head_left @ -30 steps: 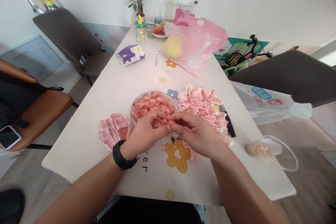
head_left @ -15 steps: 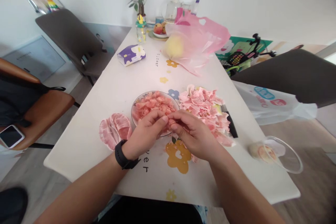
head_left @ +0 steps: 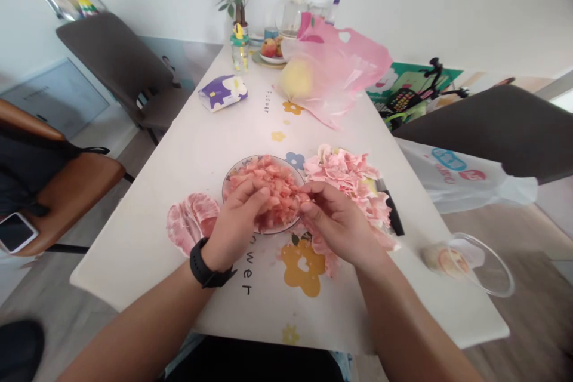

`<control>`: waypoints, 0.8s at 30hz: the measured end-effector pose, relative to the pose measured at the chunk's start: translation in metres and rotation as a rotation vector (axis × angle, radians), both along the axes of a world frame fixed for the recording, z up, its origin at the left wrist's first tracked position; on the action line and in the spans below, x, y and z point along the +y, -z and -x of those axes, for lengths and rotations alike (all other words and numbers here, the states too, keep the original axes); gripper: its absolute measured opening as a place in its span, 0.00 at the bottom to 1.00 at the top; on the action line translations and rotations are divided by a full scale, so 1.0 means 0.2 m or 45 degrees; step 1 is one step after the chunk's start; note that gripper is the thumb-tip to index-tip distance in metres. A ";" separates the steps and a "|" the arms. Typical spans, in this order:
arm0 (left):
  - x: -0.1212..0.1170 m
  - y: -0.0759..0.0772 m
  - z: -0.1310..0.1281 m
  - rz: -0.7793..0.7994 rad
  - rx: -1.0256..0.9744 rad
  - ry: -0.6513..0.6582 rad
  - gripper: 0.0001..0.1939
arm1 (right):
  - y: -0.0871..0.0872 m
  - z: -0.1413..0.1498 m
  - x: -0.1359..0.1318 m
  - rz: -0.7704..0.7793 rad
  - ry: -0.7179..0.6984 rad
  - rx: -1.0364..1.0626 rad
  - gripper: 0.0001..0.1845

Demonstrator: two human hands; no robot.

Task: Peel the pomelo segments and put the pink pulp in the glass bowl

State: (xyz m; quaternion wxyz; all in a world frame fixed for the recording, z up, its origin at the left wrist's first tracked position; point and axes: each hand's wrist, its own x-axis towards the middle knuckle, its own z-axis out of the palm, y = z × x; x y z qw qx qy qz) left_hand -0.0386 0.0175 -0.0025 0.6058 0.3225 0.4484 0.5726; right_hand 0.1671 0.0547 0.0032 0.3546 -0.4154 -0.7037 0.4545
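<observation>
Here's my left hand (head_left: 235, 221), fingers half-curled on the pink citrus pulp (head_left: 280, 203), can't tell if they've got any. My right hand (head_left: 338, 221) pinches a shred at the bowl's (head_left: 244, 162) rim, peeled membranes (head_left: 344, 176) just beyond those fingers.

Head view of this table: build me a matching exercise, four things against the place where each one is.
Things:
1. black wristwatch
2. round yellow fruit
3. smartphone
4. shredded pink citrus flesh

Places:
A. on a brown chair seat
B. in a round bowl
C. on the left wrist
D. inside a pink plastic bag

Right pairs: 1-C, 2-D, 3-A, 4-B
</observation>
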 end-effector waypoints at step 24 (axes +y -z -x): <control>-0.05 0.03 -0.03 -0.710 1.206 -0.071 0.04 | 0.04 0.08 -0.04 0.128 0.065 0.203 0.14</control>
